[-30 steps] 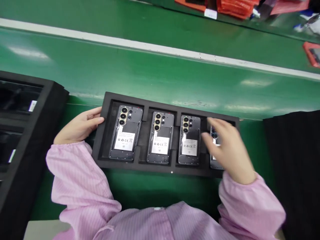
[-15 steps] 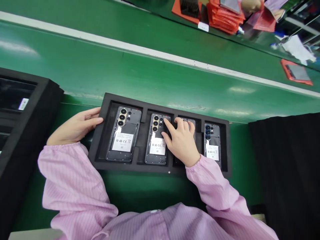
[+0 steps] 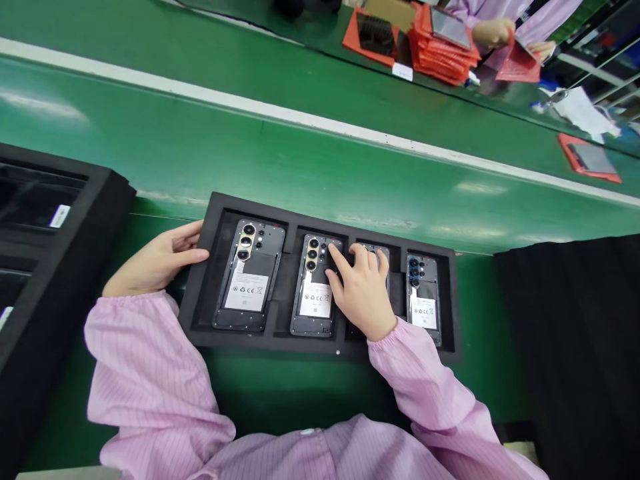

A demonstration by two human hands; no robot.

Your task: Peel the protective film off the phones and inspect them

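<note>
A black foam tray (image 3: 280,343) lies on the green bench in front of me, with smartphones set in its compartments, backs up. My left hand (image 3: 157,257) grips the tray's left end, thumb on top of the rim. The leftmost phone (image 3: 273,267) and the second phone (image 3: 313,327) have gold-rimmed cameras and white labels. Fingers apart, my right hand (image 3: 365,290) rests over the second and third compartments; its index fingertip is by the second phone's cameras. It mostly covers the third phone (image 3: 383,257). The rightmost phone (image 3: 430,293) has blue-rimmed cameras.
Stacked black foam trays (image 3: 75,280) stand at the left, the top one holding dark panels. A black block (image 3: 575,333) is at the right. Beyond the white strip (image 3: 240,107), a co-worker's hands (image 3: 495,33) handle red pouches beside a pile of red pouches (image 3: 440,57).
The view has shifted slightly, so the tray and bench sit a little lower. My hands keep the same places on the tray. More of the co-worker shows at the top.
</note>
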